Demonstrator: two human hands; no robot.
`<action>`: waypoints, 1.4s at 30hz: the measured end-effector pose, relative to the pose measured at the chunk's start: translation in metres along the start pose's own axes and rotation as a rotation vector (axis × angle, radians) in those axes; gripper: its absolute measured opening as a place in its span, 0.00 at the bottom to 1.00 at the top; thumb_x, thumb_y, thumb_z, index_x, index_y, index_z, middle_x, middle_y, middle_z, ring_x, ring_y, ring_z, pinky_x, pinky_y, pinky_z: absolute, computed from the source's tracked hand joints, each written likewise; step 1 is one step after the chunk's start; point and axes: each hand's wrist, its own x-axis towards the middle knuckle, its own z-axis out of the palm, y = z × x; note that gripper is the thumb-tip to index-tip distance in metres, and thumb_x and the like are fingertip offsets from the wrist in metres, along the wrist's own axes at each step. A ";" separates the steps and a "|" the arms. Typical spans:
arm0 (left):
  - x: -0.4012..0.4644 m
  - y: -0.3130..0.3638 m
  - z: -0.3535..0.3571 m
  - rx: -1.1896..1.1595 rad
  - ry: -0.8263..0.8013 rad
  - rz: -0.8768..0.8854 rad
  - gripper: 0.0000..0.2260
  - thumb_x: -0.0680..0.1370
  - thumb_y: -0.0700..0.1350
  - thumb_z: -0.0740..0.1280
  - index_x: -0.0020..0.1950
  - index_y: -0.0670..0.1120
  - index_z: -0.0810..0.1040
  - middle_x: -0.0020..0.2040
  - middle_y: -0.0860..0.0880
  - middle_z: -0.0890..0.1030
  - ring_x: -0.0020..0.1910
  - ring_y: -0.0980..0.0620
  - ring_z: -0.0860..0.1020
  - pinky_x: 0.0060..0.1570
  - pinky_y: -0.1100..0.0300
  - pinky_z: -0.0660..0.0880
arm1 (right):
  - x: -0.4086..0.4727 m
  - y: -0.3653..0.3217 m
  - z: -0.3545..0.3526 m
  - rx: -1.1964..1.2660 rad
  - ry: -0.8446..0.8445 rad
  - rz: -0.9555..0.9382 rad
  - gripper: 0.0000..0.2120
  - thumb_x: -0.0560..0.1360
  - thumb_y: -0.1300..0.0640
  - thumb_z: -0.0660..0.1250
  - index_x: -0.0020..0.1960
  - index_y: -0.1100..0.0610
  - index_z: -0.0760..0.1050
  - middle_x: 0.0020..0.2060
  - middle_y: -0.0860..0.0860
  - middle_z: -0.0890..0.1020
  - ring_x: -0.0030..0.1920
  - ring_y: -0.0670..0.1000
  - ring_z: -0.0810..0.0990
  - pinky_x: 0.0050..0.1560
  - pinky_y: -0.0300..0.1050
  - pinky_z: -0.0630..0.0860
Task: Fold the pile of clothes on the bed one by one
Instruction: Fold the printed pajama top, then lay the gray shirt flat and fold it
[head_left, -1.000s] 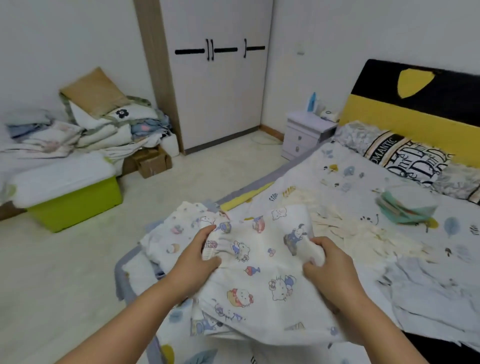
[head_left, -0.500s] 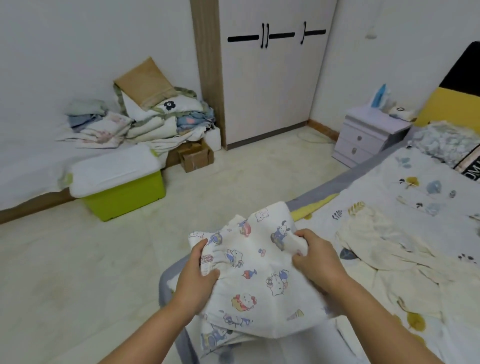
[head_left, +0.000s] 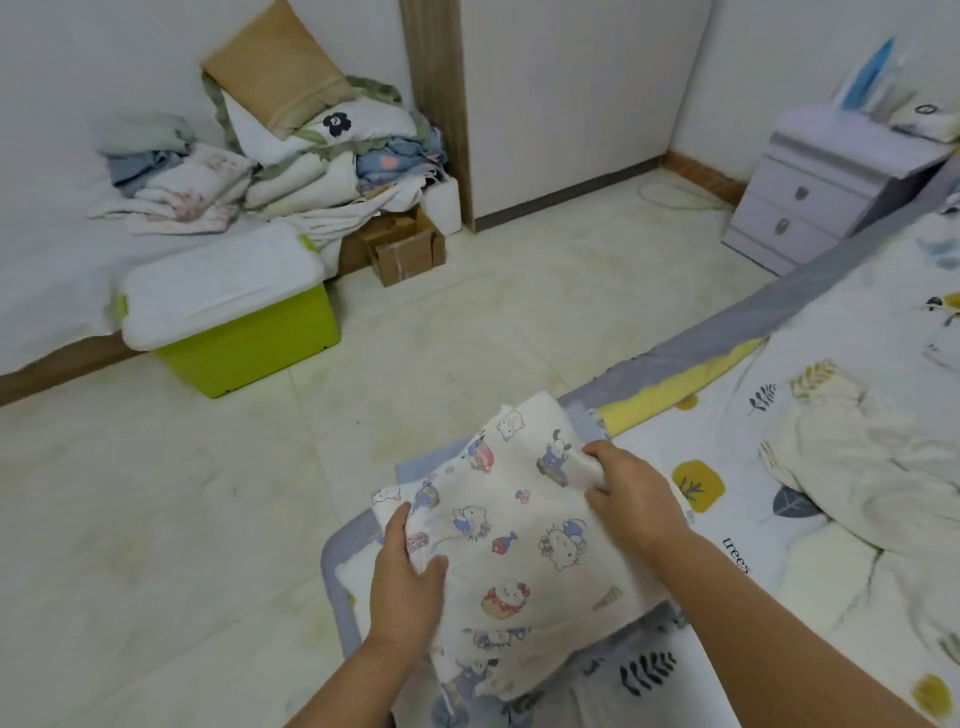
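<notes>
both hands hold a white cartoon-print folded cloth (head_left: 524, 540) over the bed corner (head_left: 727, 415). left hand (head_left: 405, 577) fingers curl round its left edge; right hand (head_left: 634, 493) fingers pinch the right edge, seemingly bunched. cream crumpled garment (head_left: 857, 467) lies on the bed, well apart.

We see the bed (head_left: 831, 499) under a leaf-printed sheet, with a crumpled cream garment (head_left: 862, 467) lying on it.

I see open pale tiled floor (head_left: 311, 493) ahead and left, free passage. Lime-green plastic storage box with white lid (head_left: 228, 322) and brown cardboard box (head_left: 405, 249) block far left. Lilac two-drawer nightstand (head_left: 810, 202) blocks far right. Crumpled cream garment (head_left: 857, 467) occupies patterned white bedsheet (head_left: 779, 561) at right.
</notes>
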 end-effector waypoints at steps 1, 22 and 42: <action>0.003 -0.005 0.002 0.054 0.001 -0.021 0.31 0.76 0.37 0.65 0.75 0.51 0.55 0.63 0.51 0.69 0.62 0.49 0.71 0.57 0.63 0.66 | 0.002 0.003 0.007 -0.073 0.002 0.016 0.23 0.74 0.61 0.62 0.68 0.54 0.66 0.58 0.56 0.77 0.57 0.56 0.74 0.52 0.45 0.70; 0.030 -0.018 0.031 1.199 -0.394 0.279 0.50 0.58 0.76 0.24 0.75 0.53 0.34 0.75 0.41 0.34 0.72 0.41 0.31 0.69 0.48 0.31 | -0.005 0.001 0.075 -0.363 -0.192 0.099 0.33 0.78 0.37 0.44 0.76 0.49 0.37 0.76 0.55 0.38 0.76 0.57 0.38 0.72 0.61 0.40; -0.075 0.147 0.051 1.049 -0.705 0.669 0.13 0.79 0.51 0.59 0.62 0.49 0.72 0.58 0.51 0.77 0.56 0.52 0.75 0.52 0.63 0.69 | -0.175 0.009 -0.086 -0.117 -0.131 0.072 0.15 0.78 0.56 0.58 0.63 0.59 0.72 0.57 0.59 0.77 0.58 0.59 0.74 0.49 0.47 0.69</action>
